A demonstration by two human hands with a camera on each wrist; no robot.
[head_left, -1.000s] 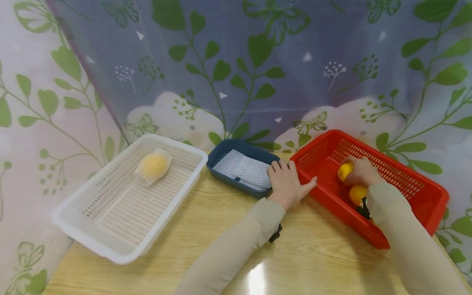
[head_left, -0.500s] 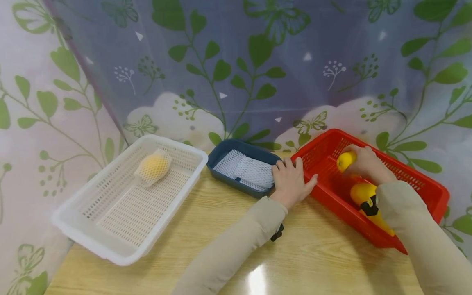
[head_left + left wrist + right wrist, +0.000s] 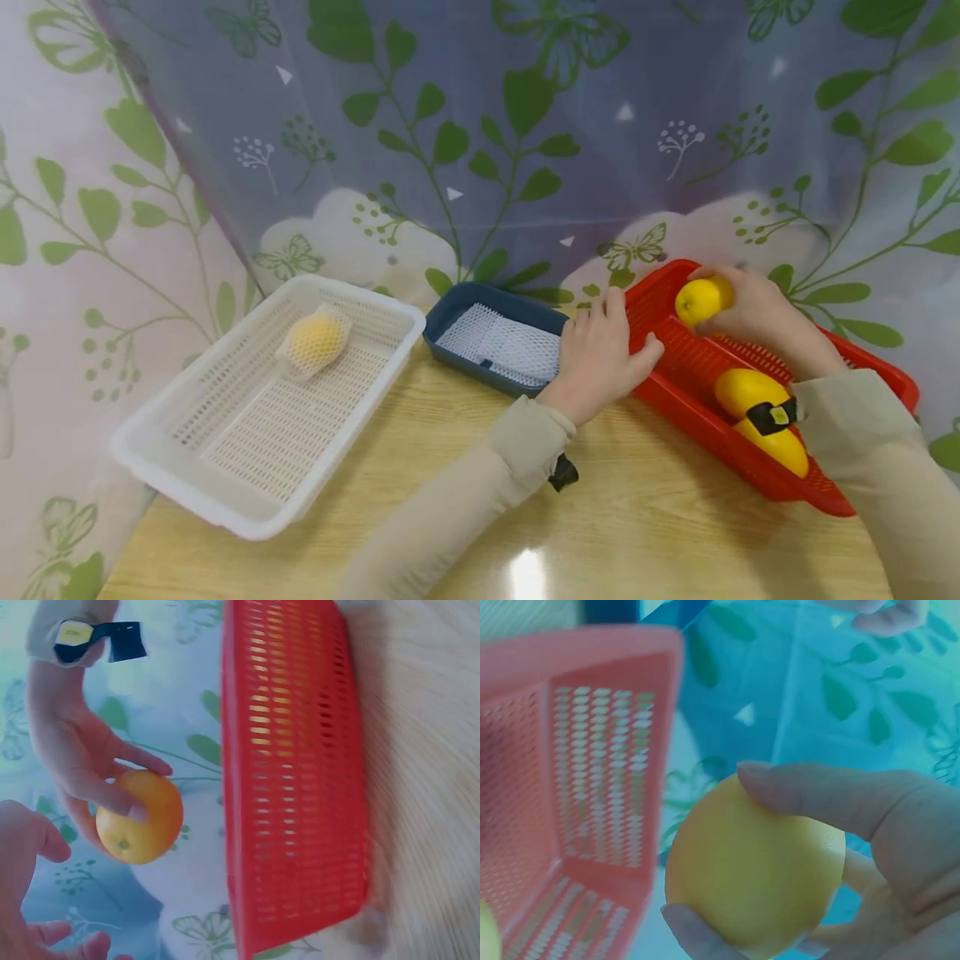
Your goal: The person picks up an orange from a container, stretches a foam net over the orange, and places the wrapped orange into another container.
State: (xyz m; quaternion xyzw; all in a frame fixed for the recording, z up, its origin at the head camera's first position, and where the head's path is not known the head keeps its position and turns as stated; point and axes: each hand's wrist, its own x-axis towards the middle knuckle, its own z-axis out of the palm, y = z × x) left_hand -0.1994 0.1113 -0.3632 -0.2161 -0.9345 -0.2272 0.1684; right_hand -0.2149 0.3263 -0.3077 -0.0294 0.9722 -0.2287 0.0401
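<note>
In the head view my right hand [image 3: 757,312] grips an orange [image 3: 697,302] above the far end of the red basket [image 3: 757,358]. Thumb and fingers wrap the fruit in the right wrist view, where the orange [image 3: 750,870] hangs beside the basket wall. Two yellow mango-shaped fruits [image 3: 750,392] lie in the basket below my right wrist. My left hand [image 3: 600,358] has its fingers spread, between the dark blue tray [image 3: 487,379] and the red basket, overlapping the tray's right end. White foam net sleeves [image 3: 517,346] lie in that tray.
On the left stands a white basket [image 3: 360,417] with a yellow fruit [image 3: 318,340] in a foam net. All three containers rest on a wooden table [image 3: 420,483]. Behind them hangs a curtain [image 3: 480,150] with a leaf pattern.
My right hand has lifted the orange up out of the red basket, exposing the fruits below. My left hand has moved slightly right and up, fingers off the tray's edge.
</note>
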